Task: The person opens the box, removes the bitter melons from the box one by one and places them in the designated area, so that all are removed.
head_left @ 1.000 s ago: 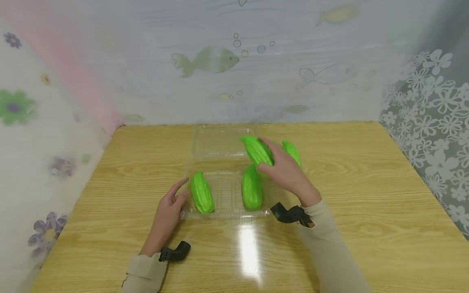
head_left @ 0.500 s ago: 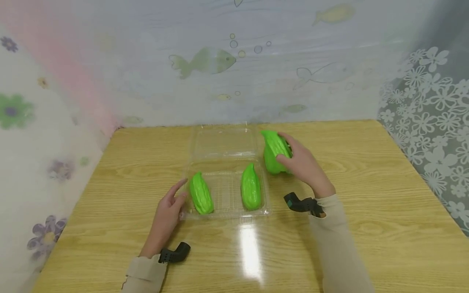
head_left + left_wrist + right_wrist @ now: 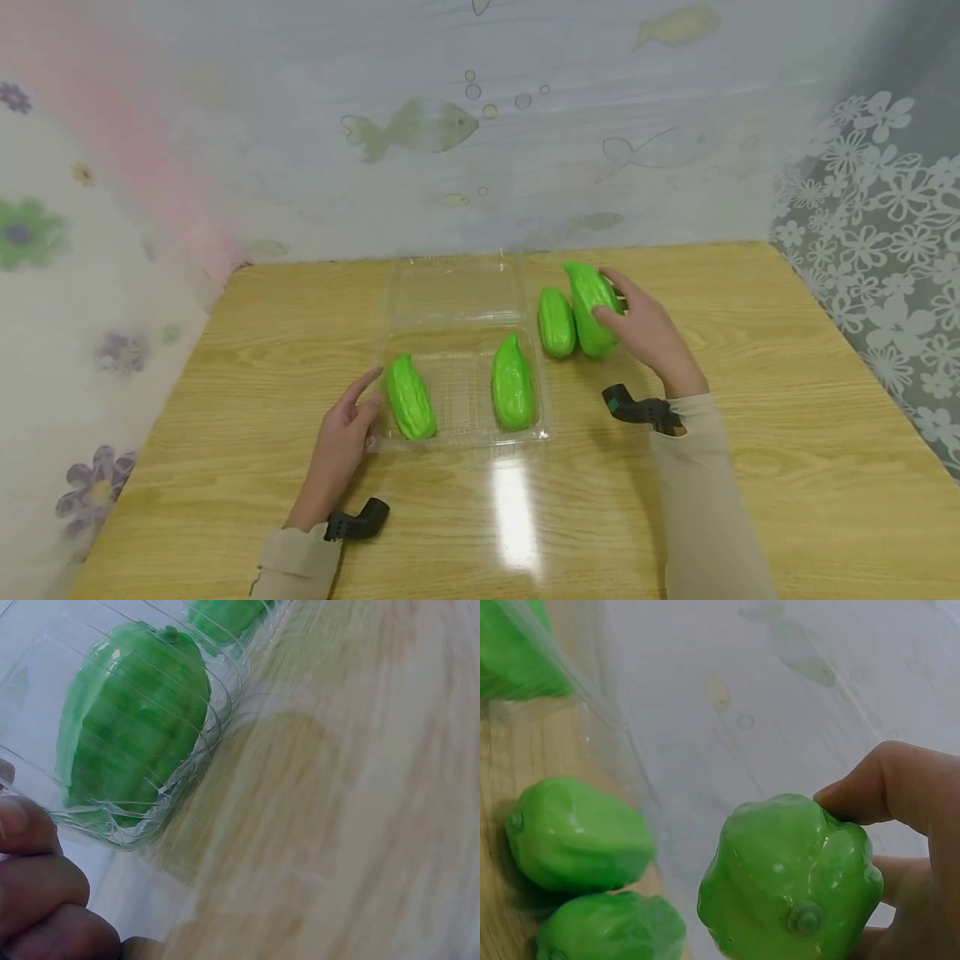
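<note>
In the head view, my right hand grips a ridged, bright green gourd that tapers to a point, over the table right of a clear plastic clamshell box. In the right wrist view its rounded end with a small stub faces the camera. Two similar gourds lie below it; the head view plainly shows one, while the held gourd largely covers the other. Inside the box, one gourd lies at the left and another at the right. My left hand holds the box's left edge, thumb at the rim.
The box's lid lies folded back toward the rear wall. Beneath everything is a wood-grain table. Patterned sheets hang along the left, back and right. Each wrist wears a black camera mount.
My right hand has moved right with its gourd, from over the box to above the table gourds. The right gourd in the box and one on the table have come into fuller view. The left hand stays put.
</note>
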`<state>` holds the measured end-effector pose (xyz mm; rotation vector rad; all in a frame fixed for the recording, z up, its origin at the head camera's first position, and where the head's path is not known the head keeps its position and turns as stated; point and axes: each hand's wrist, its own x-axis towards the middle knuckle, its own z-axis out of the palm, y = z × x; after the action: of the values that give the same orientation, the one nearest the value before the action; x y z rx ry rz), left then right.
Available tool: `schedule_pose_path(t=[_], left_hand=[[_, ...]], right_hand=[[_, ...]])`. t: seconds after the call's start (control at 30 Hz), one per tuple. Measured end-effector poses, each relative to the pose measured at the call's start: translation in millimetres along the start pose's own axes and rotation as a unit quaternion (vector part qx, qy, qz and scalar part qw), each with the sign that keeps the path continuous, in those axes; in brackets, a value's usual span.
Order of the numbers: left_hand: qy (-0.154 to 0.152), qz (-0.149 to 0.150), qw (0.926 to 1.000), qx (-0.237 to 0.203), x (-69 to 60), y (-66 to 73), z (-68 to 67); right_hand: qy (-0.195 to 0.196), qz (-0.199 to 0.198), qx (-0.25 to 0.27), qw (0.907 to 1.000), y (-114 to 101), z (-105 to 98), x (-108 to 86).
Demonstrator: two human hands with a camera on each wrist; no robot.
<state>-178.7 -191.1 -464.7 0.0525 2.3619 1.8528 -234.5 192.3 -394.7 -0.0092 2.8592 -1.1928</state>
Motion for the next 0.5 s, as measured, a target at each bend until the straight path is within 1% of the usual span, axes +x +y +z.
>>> schedule_pose_path(t=[0.23,0.5], left_hand=[[0.005,0.006,1.0000,0.001,-0.6,1.2,1.0],[0.007,0.001,1.0000,0.007,-2.2,1.2,1.5]], right_hand=[[0.005,0.015,0.005,0.9999,9,-7,-0.5],[0.006,0.040,0.014,0.9991,18,-13,-1.9]])
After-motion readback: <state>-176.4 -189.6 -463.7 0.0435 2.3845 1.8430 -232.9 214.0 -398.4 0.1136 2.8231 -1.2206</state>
